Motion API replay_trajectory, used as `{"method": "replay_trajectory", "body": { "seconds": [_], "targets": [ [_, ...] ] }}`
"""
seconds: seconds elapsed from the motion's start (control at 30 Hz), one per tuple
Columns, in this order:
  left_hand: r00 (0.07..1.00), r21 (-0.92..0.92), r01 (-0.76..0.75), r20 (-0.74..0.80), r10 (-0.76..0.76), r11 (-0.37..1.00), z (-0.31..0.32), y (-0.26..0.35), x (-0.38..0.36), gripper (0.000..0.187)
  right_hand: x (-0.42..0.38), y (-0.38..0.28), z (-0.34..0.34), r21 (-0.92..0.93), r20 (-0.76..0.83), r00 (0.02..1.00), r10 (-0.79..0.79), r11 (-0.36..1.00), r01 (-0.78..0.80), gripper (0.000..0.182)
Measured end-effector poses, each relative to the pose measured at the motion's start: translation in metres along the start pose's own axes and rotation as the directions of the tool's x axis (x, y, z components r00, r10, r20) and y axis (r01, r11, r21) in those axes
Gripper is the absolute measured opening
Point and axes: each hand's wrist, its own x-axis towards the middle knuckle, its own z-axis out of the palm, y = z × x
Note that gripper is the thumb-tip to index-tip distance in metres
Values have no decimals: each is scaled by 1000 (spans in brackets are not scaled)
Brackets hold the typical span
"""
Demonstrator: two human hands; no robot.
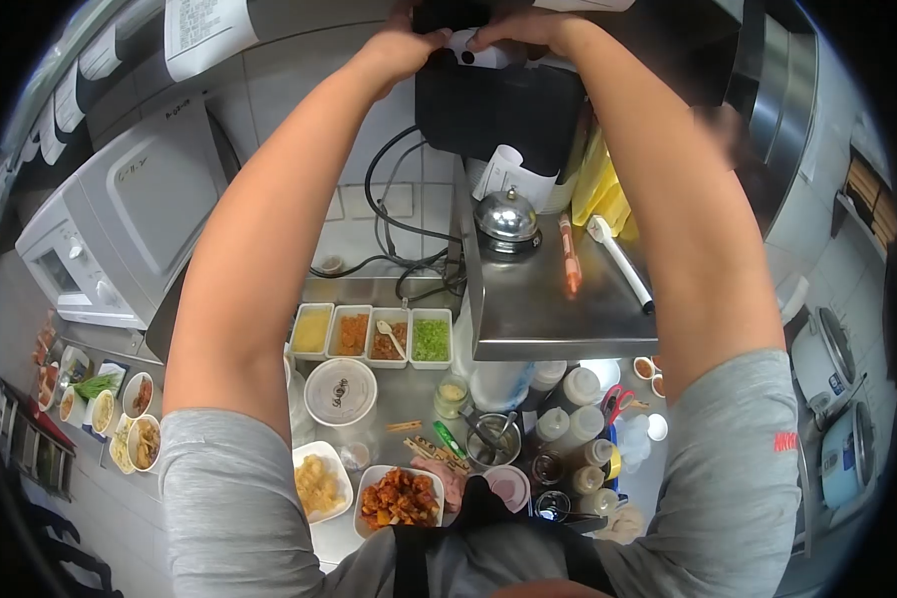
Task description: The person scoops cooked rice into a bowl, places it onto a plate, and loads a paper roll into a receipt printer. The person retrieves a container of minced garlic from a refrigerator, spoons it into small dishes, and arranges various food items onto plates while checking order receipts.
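Both my arms stretch up to the top of the view. My left hand [401, 52] and my right hand [530, 32] meet at a white paper roll [486, 54] with a dark round spot on it. My thumbs press against the roll from either side, fingers bent around it and partly hidden. Behind and below it is a black boxy device [498, 105], which looks like a receipt printer. A curled printed slip [516, 181] lies just under the device, beside a silver call bell [508, 216] on the steel shelf.
An orange marker [569, 254] and a white marker [621, 264] lie on the shelf [558, 324]. Below stand topping trays [431, 340], sauce bottles [580, 387] and a bowl of glazed fried pieces [401, 498]. A white microwave [130, 219] stands left; cables [374, 189] hang centrally.
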Motion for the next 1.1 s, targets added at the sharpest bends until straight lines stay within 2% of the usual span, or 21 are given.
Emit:
{"method": "replay_trajectory", "body": {
  "seconds": [0.07, 0.1, 0.2, 0.23, 0.3, 0.33, 0.37, 0.47, 0.5, 0.6, 0.63, 0.73, 0.77, 0.87, 0.9, 0.97, 1.0, 1.1],
  "targets": [
    [1000, -2, -9, -1, 9, 1000, -1, -5, 5, 66, -3, 7, 4, 81, -109, 994, -32, 996, 41, 37],
    [1000, -2, -21, -3, 20, 1000, -2, -1, 8, 66, 0, 7, 5, -30, -192, 980, -47, 999, 42, 39],
    [996, 220, 26, -89, -7, 975, -3, 5, 9, 67, 18, 10, -9, 43, 161, 981, 107, 992, -115, 42],
    [993, 335, 49, -120, -9, 941, -4, 5, 11, 66, 18, 18, -6, 84, 79, 990, 119, 989, -125, 38],
    [983, 545, 104, -181, -4, 832, -7, 1, 17, 66, -9, 10, 7, 86, -4, 1000, 26, 996, -25, 42],
    [987, 493, 87, -162, -6, 866, -9, -2, 15, 64, -16, 6, 9, 83, -44, 999, -18, 996, 22, 44],
    [990, 435, 73, -143, -12, 897, -11, 3, 6, 63, -9, 2, 7, -111, 54, 998, 30, 994, -24, 35],
    [993, 225, -12, -115, 39, 974, -10, -3, 7, 59, -28, -20, 2, -370, 89, 996, 7, 929, 27, 37],
    [991, 146, -48, -116, 65, 988, -9, -7, 11, 58, -25, -18, -1, -336, 121, 990, 79, 941, -34, 43],
    [979, 300, -111, -132, 157, 948, -7, -7, 24, 55, -31, -11, 2, 92, 49, 997, 60, 994, -64, 50],
    [982, 311, -87, -135, 134, 947, -6, -7, 26, 54, -16, 0, 1, 231, 121, 987, 100, 965, -127, 46],
    [986, 336, -29, -143, 82, 941, -3, 2, 23, 53, 10, 24, 3, 204, 115, 992, -50, 979, 25, 40],
    [986, 338, -18, -150, 72, 941, -2, 3, 24, 54, 0, 10, -2, -4, 155, 985, -72, 997, 73, 40],
    [989, 261, 30, -150, 10, 965, 0, 11, 21, 54, -7, 5, -3, -174, 192, 971, -141, 969, 176, 35],
    [990, 223, 49, -143, -17, 974, 2, 11, 21, 54, -1, 17, -5, -252, 122, 968, -218, 937, 243, 34],
    [979, 371, -37, -173, 108, 928, 1, 6, 24, 52, 13, 43, -10, -412, -5, 924, -383, 843, 347, 30],
    [969, 442, -81, -176, 175, 893, 1, 0, 27, 52, 8, 46, -12, -383, -30, 935, -353, 868, 316, 27],
    [941, 484, -134, -213, 265, 865, -1, -12, 31, 44, -18, 56, -28, -280, -113, 962, -248, 937, 209, 20]
  ]
}}
